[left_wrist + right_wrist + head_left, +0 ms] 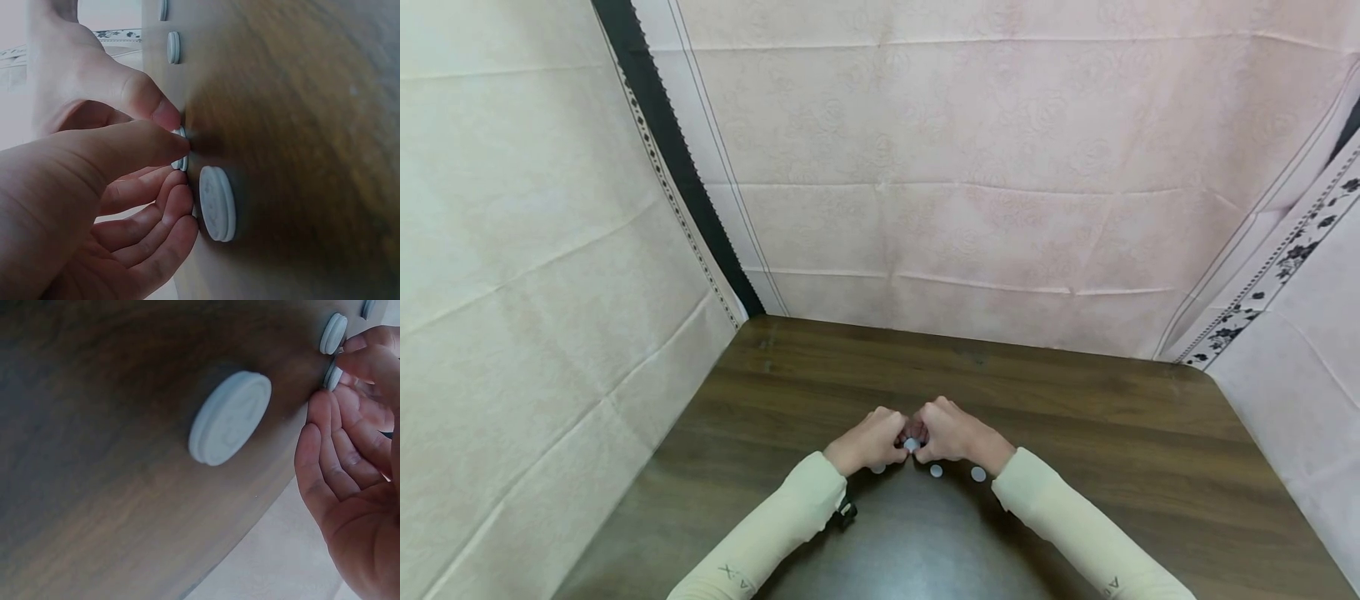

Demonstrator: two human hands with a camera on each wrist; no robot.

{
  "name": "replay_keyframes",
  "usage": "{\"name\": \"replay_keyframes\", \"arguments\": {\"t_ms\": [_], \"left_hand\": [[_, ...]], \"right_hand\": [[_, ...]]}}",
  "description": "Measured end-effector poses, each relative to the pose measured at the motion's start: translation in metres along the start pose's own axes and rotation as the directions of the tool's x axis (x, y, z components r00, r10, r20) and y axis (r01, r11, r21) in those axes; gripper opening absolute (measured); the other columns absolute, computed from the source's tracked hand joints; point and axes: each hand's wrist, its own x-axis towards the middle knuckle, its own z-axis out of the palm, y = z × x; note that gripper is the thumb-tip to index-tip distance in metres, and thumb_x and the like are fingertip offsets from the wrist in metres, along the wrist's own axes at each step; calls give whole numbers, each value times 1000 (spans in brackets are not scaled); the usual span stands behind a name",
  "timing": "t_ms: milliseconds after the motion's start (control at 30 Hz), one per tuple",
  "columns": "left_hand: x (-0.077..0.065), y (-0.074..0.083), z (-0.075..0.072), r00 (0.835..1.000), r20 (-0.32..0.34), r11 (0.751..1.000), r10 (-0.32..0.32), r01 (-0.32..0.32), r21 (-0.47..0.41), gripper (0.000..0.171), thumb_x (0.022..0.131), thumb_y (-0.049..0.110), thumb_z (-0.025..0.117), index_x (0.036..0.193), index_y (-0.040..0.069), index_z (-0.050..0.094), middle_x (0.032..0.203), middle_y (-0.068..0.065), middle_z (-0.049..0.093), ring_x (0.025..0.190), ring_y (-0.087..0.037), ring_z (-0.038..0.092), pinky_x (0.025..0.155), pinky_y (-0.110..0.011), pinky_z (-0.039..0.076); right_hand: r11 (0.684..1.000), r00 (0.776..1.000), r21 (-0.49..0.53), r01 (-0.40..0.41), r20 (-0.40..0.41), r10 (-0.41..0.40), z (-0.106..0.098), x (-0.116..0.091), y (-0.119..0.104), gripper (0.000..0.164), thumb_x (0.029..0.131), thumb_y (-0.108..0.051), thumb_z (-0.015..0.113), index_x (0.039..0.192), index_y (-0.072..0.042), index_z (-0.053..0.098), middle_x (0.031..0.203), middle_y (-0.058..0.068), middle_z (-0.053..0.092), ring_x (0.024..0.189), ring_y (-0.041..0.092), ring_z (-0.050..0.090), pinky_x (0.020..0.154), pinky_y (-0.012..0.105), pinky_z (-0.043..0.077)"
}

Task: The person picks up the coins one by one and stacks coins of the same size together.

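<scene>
A small white disc (912,445) lies between both hands over the middle of the table. My left hand (872,437) pinches its left side, the thumb in front and the curled fingers behind. From the other side my right hand (953,429) pinches the same disc with thumb and fingers. In the left wrist view the two thumb tips nearly meet on the disc (182,164) and cover much of it. Close under the left hand sits another white disc (219,203), with faint raised marks on its face. A matching disc (231,419) lies nearest the right wrist camera.
One more white disc (936,471) rests on the dark wooden table (1075,400), just in front of the right hand. Pale patterned cloth (970,167) hangs behind the table's far edge and along both sides. A black object (847,512) is at the left sleeve.
</scene>
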Motion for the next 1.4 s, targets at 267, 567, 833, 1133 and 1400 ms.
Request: {"name": "replay_keyframes", "arguments": {"t_ms": [267, 567, 833, 1133, 1400], "left_hand": [[-1, 0, -1, 1000, -5, 1000, -3, 3, -1, 14, 89, 6, 80, 82, 5, 67, 73, 2, 56, 63, -7, 45, 59, -22, 39], [-1, 0, -2, 1000, 12, 1000, -16, 16, -4, 15, 90, 7, 79, 83, 7, 66, 74, 2, 56, 64, -7, 45, 59, -22, 40], [0, -1, -2, 1000, 14, 1000, 2, -2, -15, 13, 91, 6, 78, 84, 6, 67, 76, 0, 60, 66, -7, 46, 61, -22, 41], [-1, 0, -2, 1000, 19, 1000, -7, 7, -6, 13, 91, 8, 79, 87, 8, 68, 77, 3, 60, 67, -6, 48, 62, -21, 42], [-1, -1, 0, 1000, 22, 1000, -15, 16, -9, 14, 92, 9, 79, 86, 10, 66, 77, 4, 59, 67, -6, 48, 62, -21, 43]], "right_hand": [[1000, 1000, 18, 0, 8, 0, -1, -1, -1, 12, 84, -11, 86, 93, -9, 78, 88, -2, 76, 75, 0, 67, 67, 18, 56], [999, 1000, 27, -17, 27, 17, -2, 1, 0, 13, 86, -11, 86, 97, -9, 78, 92, -2, 77, 80, 3, 69, 69, 18, 56], [999, 1000, 37, -13, 29, 12, -3, 0, -1, 13, 86, -10, 86, 96, -9, 78, 91, -2, 77, 78, 2, 69, 69, 18, 56], [999, 1000, 32, 6, 23, -7, -3, -1, -1, 12, 85, -10, 86, 94, -8, 77, 89, -1, 77, 76, 0, 68, 68, 17, 56], [999, 1000, 41, 7, 25, -8, -1, 0, 1, 13, 86, -10, 86, 95, -10, 78, 90, -2, 77, 77, 1, 69, 69, 18, 57]]}}
